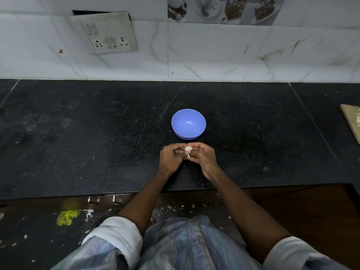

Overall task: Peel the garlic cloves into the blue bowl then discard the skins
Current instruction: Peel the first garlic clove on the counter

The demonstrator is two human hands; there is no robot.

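Observation:
A blue bowl stands on the black counter, and nothing shows inside it. Just in front of the bowl, both hands meet over the counter around a small piece of garlic with pale papery skin. My left hand pinches it from the left with curled fingers. My right hand holds it from the right, fingers curled round it. Part of the garlic is hidden by the fingers.
A wooden board lies at the counter's right edge. A tiled wall with a switch-and-socket plate rises behind the counter. Below the counter's front edge, the floor carries a yellow scrap and several white flakes.

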